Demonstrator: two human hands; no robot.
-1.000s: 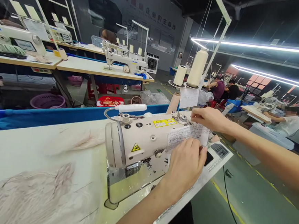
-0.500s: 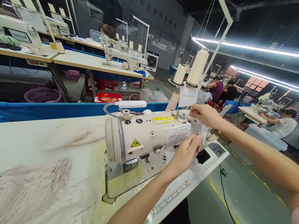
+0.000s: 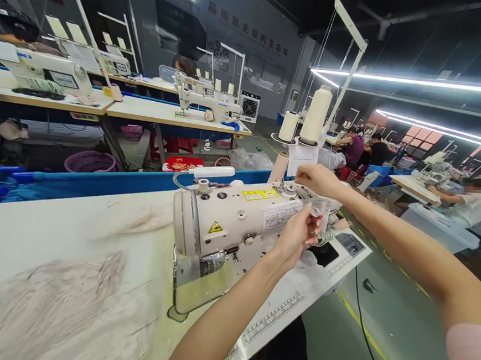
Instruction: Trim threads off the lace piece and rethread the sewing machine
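A white sewing machine [image 3: 220, 223] stands on the table, a handwritten paper label [image 3: 281, 214] stuck on its side. My left hand [image 3: 294, 237] is beside the far end of the machine, thumb and fingertips pinched together. A short fine line, which looks like thread [image 3: 309, 198], rises from those fingertips. My right hand [image 3: 321, 182] is above the machine's top near the tension parts, fingers curled into a pinch; whatever they hold is too small to see. Thin white cloth [image 3: 302, 276] lies on the table beneath my left hand.
Crumpled pale cloth [image 3: 64, 299] covers the near left of the table [image 3: 142, 266]. Cream thread cones [image 3: 316, 114] stand on a thread stand [image 3: 352, 28] behind the machine. Other sewing machines [image 3: 207, 100] and several seated people are farther off. A black cable [image 3: 363, 317] runs along the floor.
The view has turned slightly left. My left hand has risen a little and turned along the machine's side, closer to my right hand, which stays above the machine's top.
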